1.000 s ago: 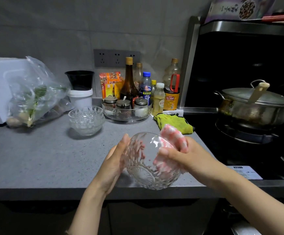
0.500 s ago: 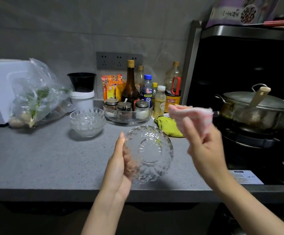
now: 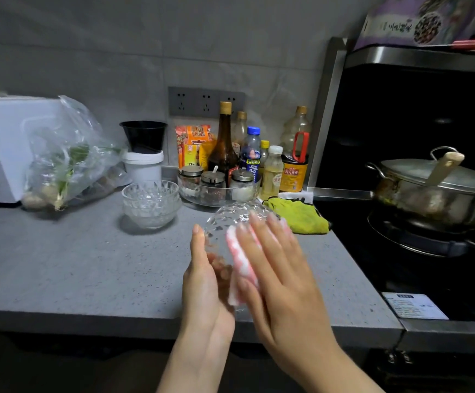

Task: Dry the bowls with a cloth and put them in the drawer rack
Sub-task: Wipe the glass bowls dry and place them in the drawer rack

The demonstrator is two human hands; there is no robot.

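Cloth [image 3: 239, 259] back on glass bowl [image 3: 230, 219] after lift.
Right hand [image 3: 281, 273]: grip spread flat, pressing cloth to bowl's outside; left hand [image 3: 202, 282]: grip curled round rim, above bench [image 3: 74, 265] front edge.

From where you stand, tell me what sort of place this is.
Most likely a home kitchen: a lidded pot sits on a stove, sauce bottles stand on the grey counter by wall sockets, and glass bowls are stacked nearby.
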